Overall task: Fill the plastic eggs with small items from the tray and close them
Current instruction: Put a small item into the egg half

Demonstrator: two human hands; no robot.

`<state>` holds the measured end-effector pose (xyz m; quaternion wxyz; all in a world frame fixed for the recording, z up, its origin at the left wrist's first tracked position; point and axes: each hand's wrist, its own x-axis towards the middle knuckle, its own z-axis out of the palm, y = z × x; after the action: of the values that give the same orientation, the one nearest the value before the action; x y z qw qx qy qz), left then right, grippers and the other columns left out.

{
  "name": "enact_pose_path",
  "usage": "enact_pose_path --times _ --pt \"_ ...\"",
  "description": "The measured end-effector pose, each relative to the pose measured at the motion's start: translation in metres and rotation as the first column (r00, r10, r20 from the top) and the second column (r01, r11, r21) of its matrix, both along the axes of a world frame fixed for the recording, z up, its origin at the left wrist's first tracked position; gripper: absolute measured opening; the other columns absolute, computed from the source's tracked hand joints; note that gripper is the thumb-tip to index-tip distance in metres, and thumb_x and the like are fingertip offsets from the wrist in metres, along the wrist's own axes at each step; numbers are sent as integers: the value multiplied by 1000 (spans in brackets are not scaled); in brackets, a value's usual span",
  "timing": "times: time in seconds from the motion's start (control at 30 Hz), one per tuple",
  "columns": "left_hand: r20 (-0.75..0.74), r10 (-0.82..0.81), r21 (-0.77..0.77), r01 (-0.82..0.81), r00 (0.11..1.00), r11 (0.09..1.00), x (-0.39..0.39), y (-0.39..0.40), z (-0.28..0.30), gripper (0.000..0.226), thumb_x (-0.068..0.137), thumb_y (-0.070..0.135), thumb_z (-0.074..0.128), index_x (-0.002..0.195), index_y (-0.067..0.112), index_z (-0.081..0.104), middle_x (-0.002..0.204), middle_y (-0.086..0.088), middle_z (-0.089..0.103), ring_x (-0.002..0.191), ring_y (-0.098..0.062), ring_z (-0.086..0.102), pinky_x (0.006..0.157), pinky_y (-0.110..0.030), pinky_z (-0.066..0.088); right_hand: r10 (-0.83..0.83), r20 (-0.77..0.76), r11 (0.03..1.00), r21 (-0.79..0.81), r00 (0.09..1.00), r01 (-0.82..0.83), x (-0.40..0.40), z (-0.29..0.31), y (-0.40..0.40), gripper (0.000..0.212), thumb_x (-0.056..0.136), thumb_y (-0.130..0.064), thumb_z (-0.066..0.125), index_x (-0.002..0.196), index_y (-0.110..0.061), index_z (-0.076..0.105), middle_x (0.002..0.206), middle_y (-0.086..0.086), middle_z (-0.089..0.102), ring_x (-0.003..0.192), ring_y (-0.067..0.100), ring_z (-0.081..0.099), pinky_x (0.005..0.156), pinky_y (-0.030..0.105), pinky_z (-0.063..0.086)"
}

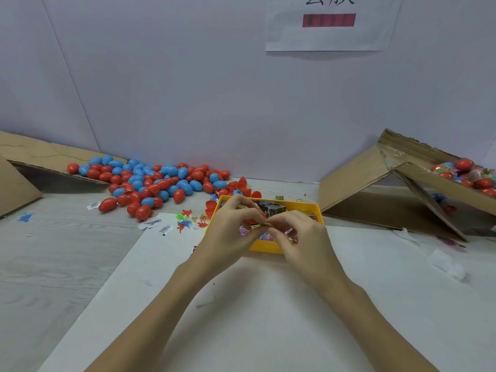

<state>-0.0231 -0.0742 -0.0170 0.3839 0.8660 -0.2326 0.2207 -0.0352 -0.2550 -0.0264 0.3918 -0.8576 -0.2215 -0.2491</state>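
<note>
A yellow tray (300,205) of small printed cards and packets sits at the table's middle. Over it, my left hand (233,232) and my right hand (298,237) meet fingertip to fingertip, both pinching a small folded card (261,225). A red egg half (251,220) shows just behind the fingers of my left hand; which hand carries it I cannot tell. A heap of red and blue plastic eggs (150,181) lies at the back left. Open red egg halves (241,187) lie behind the tray.
Small plastic toy figures (188,220) and paper labels (150,224) lie left of the tray on a white sheet (255,304). A cardboard flap (40,157) lies at the far left. A tipped cardboard box (402,189) at the right holds filled eggs (469,173).
</note>
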Motion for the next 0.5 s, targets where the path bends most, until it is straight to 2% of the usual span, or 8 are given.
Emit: enact_pose_path --times 0.1,0.2,0.27,0.33,0.37,0.5 --pt "-31 -12 -23 11 999 1000 -1 -1 1 13 86 14 81 99 14 80 112 2 59 100 -8 61 82 -14 52 -40 -56 997 57 998 43 0 0 -1 4 91 -15 78 94 -17 76 85 -9 73 81 6 66 68 13 49" --pt "-157 -52 -164 26 986 986 -1 -1 5 13 93 20 74 105 22 79 110 5 61 94 -5 62 76 -17 53 -69 -139 977 190 988 95 3 2 -6 8 91 -26 78 85 -20 76 73 -12 72 75 3 68 65 13 51" --pt "-222 -84 -249 27 971 968 -2 -1 7 18 99 16 66 110 24 78 111 6 64 88 -7 66 75 -17 53 -96 -212 942 295 973 157 6 2 -9 13 92 -31 76 83 -20 76 71 -10 72 72 7 70 67 20 55" --pt "-245 -142 -323 58 959 945 -3 -2 8 25 101 8 61 115 23 75 112 3 70 91 -14 72 79 -20 57 -97 -288 896 391 953 210 8 2 -14 17 93 -32 75 84 -18 77 72 -4 74 72 13 72 70 32 59" --pt "-252 -178 -355 80 951 931 -4 -3 9 27 101 6 61 118 22 73 112 3 72 91 -15 73 81 -21 58 -93 -313 878 422 945 226 9 1 -16 18 93 -33 75 84 -17 78 71 -2 74 70 14 72 68 33 58" --pt "-305 -232 -396 99 924 913 -5 -6 6 40 97 12 68 134 23 58 114 -2 72 98 -13 74 89 -26 59 -84 -330 863 448 940 235 8 2 -17 20 93 -36 74 82 -20 79 69 -6 75 65 7 72 61 25 54"
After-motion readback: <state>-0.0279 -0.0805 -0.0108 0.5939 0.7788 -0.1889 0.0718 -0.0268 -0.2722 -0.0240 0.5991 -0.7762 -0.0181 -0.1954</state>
